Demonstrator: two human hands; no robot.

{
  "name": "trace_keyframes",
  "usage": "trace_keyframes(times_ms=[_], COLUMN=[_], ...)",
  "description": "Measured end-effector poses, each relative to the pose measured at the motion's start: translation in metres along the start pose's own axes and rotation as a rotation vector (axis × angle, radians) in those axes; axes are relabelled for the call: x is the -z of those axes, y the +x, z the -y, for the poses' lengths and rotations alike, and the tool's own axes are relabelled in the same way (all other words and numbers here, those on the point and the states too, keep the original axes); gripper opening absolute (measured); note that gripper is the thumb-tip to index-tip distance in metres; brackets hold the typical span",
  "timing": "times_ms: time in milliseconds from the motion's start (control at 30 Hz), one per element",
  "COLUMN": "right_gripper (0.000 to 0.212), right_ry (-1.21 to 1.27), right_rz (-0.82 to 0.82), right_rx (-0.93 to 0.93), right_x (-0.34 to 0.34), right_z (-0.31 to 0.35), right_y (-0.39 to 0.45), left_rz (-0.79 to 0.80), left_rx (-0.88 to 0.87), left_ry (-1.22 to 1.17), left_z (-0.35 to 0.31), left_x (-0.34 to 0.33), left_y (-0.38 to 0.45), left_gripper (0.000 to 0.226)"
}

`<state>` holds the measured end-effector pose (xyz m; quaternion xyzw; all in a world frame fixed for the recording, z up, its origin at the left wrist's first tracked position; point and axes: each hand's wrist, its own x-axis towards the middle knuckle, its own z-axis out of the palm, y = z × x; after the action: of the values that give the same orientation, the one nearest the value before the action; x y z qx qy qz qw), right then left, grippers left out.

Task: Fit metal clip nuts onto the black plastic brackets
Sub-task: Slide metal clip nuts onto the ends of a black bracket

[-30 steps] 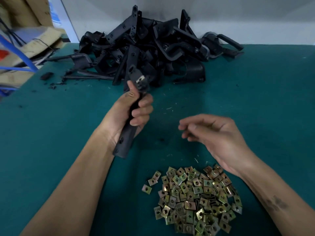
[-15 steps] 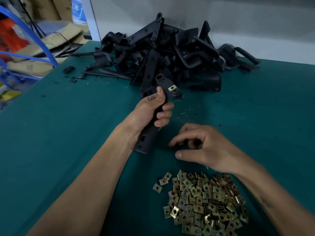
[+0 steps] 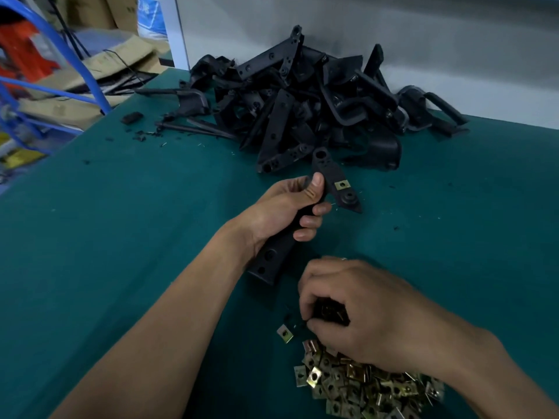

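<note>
Fingers of left hand (image 3: 281,213) wrap bracket (image 3: 305,219), steadying it while right hand (image 3: 363,309), fingers curled, digs into clip nuts (image 3: 363,385), its catch hidden.

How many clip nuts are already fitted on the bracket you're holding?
1 visible: a clip nut sits on the angled upper arm of the bracket held in the left hand. Others could be hidden under the grip or on the underside.

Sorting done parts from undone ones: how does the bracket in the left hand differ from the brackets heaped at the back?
The held bracket is gripped by the left hand and raised off the green table; the heaped brackets lie tangled on it. The held bracket carries a brass clip nut near its top; no nuts show on the heaped brackets. All are black plastic with holes.
</note>
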<state>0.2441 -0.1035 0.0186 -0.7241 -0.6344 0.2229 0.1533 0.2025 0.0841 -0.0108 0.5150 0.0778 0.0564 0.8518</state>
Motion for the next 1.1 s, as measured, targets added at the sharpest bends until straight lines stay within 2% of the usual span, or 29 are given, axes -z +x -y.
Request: trace_keyframes(times_ms=[67, 133, 233, 300, 400, 467, 633, 800, 900, 1100], right_gripper=[0.005, 0.008, 0.009, 0.012, 0.018, 0.024, 0.017, 0.022, 0.015, 0.015], right_ry=[0.278, 0.654, 1.19, 1.354, 1.436, 1.435, 1.421, 1.444, 1.47, 1.56], right_rz=[-0.025, -0.137, -0.516, -0.711, -0.843, -0.829, -0.771, -0.723, -0.735, -0.817], right_rx=[-0.048, -0.091, -0.127, -0.136, -0.106, -0.081, -0.076, -0.077, -0.073, -0.071], right_x=[0.003, 0.009, 0.012, 0.011, 0.008, 0.006, 0.007, 0.013, 0.012, 0.002], right_z=[-0.013, -0.03, -0.058, -0.07, -0.078, -0.079, -0.08, -0.081, -0.075, -0.059], right_y=[-0.005, -0.013, -0.014, -0.008, -0.002, -0.002, -0.006, -0.013, -0.011, 0.002], left_rz=[0.011, 0.031, 0.089, 0.144, 0.201, 0.2, 0.149, 0.14, 0.145, 0.217], left_rx=[-0.002, -0.01, -0.028, -0.038, -0.056, -0.049, -0.036, -0.038, -0.025, 0.024], left_ry=[0.003, 0.006, 0.039, 0.088, 0.152, 0.167, 0.186, 0.203, 0.217, 0.207], left_z=[0.0, 0.002, 0.005, 0.007, 0.01, 0.01, 0.009, 0.008, 0.008, 0.01], left_x=[0.001, 0.002, 0.003, 0.003, 0.004, 0.004, 0.003, 0.001, 0.0, -0.005], left_y=[0.0, 0.001, 0.001, 0.002, 0.003, 0.001, -0.001, -0.002, -0.002, -0.004], left_gripper=[0.031, 0.033, 0.033, 0.032, 0.033, 0.029, 0.027, 0.022, 0.025, 0.015])
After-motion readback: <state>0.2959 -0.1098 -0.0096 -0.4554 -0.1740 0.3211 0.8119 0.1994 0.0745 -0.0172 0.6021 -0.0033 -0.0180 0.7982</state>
